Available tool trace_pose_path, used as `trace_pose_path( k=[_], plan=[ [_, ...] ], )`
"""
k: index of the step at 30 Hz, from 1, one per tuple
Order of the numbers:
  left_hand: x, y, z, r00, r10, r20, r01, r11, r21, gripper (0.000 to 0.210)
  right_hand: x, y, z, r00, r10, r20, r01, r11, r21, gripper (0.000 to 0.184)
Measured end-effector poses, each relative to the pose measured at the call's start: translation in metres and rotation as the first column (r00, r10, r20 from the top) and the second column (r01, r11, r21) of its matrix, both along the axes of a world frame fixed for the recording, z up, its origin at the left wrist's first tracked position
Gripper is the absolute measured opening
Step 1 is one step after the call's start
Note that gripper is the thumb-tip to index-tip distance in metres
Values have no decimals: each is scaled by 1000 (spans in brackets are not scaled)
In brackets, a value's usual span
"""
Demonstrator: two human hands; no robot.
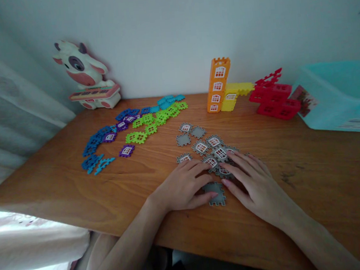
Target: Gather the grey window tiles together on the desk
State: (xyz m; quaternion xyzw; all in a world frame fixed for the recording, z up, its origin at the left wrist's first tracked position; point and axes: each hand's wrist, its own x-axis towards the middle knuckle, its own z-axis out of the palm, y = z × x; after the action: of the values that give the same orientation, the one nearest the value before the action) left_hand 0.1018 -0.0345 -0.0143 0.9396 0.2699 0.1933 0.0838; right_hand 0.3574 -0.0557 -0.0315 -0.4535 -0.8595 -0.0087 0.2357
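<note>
While both hands lie flat on the worktop [295,150], the left hand [184,187] and right hand [250,179] press released fingers onto the grey window tiles [214,153], apparently gathering them; next, one tile [215,192] needs pinching up.

A wooden table [310,153] stands against the wall. Grey tiles [206,147] lie scattered near the front edge, around the middle, and both hands rest flat on them there: the left hand [184,187] and the right hand [253,183]. Green tiles [153,122], purple tiles [121,136] and blue tiles [94,148] run in a band toward the left edge. At the back edge sit a toy cow [86,78], an orange tower [218,85], a yellow block [236,93] and a red build [274,97]. A teal box [340,95] fills the back right corner.
</note>
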Motion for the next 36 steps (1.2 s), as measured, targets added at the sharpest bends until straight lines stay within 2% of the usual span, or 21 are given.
trace_pose_path(
  k=[4,9,11,15,20,23,27,32,36],
  plan=[
    [0,0,0,1000,7,3,-7,1000,0,29,0,0,-1,1000,-25,1,25,1000,-13,27],
    [3,1,2,999,51,-8,-51,999,-8,23,1,1,1,993,-57,-99,60,998,23,14],
    [3,2,2,996,89,-10,-89,996,-13,22,0,0,1,991,-81,-110,85,996,34,18],
    [3,3,-2,988,146,39,-147,989,3,25,0,1,-2,984,-117,-134,120,993,17,39],
    [2,2,-5,983,183,21,-183,983,-25,34,3,4,-9,969,-179,-170,174,984,-45,36],
    [2,2,-4,981,196,3,-195,979,-52,34,3,5,-7,952,-222,-209,213,975,-65,38],
    [2,2,-5,970,240,39,-239,971,-26,33,0,2,2,939,-163,-304,156,987,-48,31],
    [3,4,-7,949,309,60,-308,951,-15,26,-3,-3,8,924,-158,-347,155,987,-36,29],
    [1,5,-7,926,369,83,-372,928,12,22,-2,-4,12,950,-36,-310,69,993,96,22]
  ],
)
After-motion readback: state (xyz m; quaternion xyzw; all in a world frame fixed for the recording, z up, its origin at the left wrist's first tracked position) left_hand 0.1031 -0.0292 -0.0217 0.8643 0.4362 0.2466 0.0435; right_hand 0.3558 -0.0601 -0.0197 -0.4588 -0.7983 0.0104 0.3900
